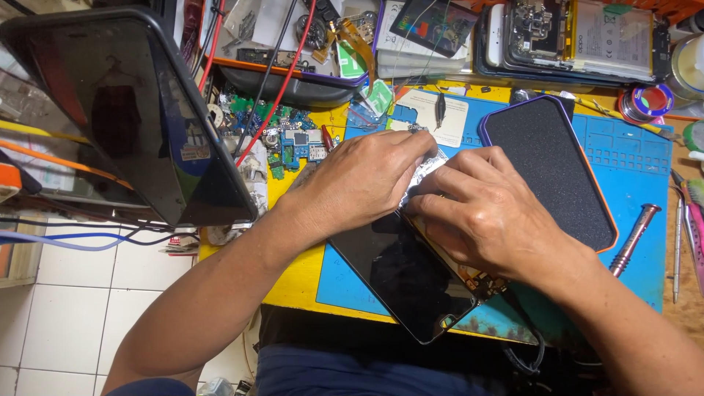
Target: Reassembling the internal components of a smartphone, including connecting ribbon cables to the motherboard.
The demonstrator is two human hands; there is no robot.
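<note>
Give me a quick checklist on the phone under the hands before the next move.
1. Both hands on the work: ok. The left hand and right hand meet over the silvery foil piece.
2. Phone lies on the blue mat: ok, though its lower corner overhangs the table edge.
3. Grip on the foil: cannot tell, fingertips hide it.
4. Screwdriver within reach: ok, right of the right hand.
5. Black textured pad clear of the phone: ok, beside it.

a phone [411, 286] is laid on the work mat [638, 198]; a screwdriver [634, 238] is placed at its three o'clock.
</note>
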